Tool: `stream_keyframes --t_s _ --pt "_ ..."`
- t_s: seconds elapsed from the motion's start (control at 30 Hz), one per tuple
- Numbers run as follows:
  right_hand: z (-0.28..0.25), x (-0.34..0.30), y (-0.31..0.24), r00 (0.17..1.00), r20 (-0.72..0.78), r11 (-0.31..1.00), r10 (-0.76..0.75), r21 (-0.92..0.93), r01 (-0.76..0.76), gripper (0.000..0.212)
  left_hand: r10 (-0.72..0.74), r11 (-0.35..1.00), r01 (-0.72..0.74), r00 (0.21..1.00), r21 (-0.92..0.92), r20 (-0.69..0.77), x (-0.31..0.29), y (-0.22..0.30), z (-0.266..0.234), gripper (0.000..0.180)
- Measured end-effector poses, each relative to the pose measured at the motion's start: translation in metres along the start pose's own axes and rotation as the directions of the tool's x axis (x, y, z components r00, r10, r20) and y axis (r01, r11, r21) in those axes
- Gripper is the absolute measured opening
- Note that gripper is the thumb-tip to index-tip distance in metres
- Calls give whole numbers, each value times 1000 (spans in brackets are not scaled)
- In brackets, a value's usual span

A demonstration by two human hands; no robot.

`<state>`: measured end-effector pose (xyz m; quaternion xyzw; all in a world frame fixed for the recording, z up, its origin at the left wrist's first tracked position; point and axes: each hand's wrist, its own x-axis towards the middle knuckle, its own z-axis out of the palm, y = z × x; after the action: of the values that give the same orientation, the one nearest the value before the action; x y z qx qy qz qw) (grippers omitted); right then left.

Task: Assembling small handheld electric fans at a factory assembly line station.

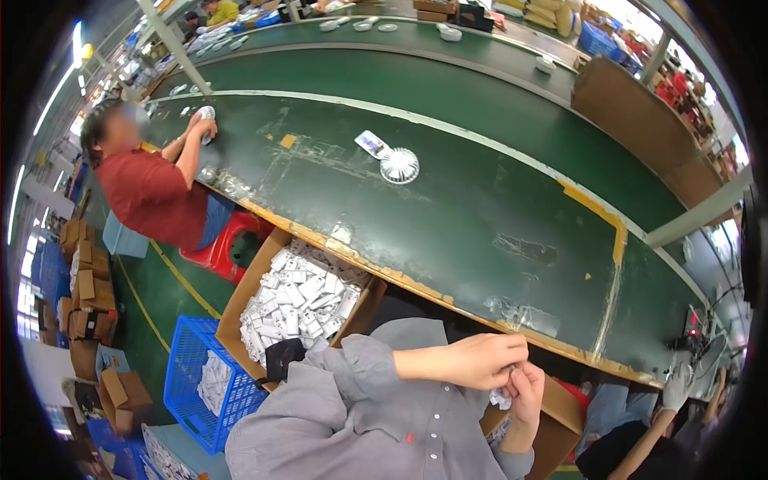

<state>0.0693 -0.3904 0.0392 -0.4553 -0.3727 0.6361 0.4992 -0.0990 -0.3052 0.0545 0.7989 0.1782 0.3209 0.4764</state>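
Note:
My left hand (485, 359) and my right hand (526, 395) meet close in front of my grey shirt, near the edge of the green workbench (448, 240). Both have their fingers closed in a pinch, fingertips against each other. Whatever they hold is too small or too hidden to name. A whitish piece (500, 398) shows just below the fingers; whether it is held or lies in the box beneath cannot be seen. Farther off on the bench lies a white handheld fan (399, 166) with a round ribbed head, beside a small card-like piece (371, 144).
Left of me stand a cardboard box (240, 308) full of white plastic parts and a blue crate (188, 376). Another cardboard box (560, 420) is under my right hand. A co-worker in red (152, 192) sits at the left; a gloved hand (678, 388) works at the right.

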Motion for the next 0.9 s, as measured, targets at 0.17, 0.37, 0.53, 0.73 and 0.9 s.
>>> stream_keyframes --t_s 0.17,0.37,0.53,0.73,0.9 --pt "0 -8 -5 990 -136 996 49 -68 -59 24 -5 1000 5 998 4 -59 -1 -2 7 13" --pt "-7 -11 -11 993 49 994 112 -26 -110 22 -122 947 111 992 -302 -20 -5 -3 -2 10" --pt "7 -13 -28 987 72 989 142 41 -146 25 -190 873 160 982 -461 -19 -3 0 -5 8" --pt "-1 -25 -30 974 117 974 193 95 -204 26 -283 749 296 952 -592 117 -4 5 -1 8" --pt "-3 -43 -21 986 -32 985 166 46 -164 22 -233 878 258 966 -402 113 -1 14 12 8"
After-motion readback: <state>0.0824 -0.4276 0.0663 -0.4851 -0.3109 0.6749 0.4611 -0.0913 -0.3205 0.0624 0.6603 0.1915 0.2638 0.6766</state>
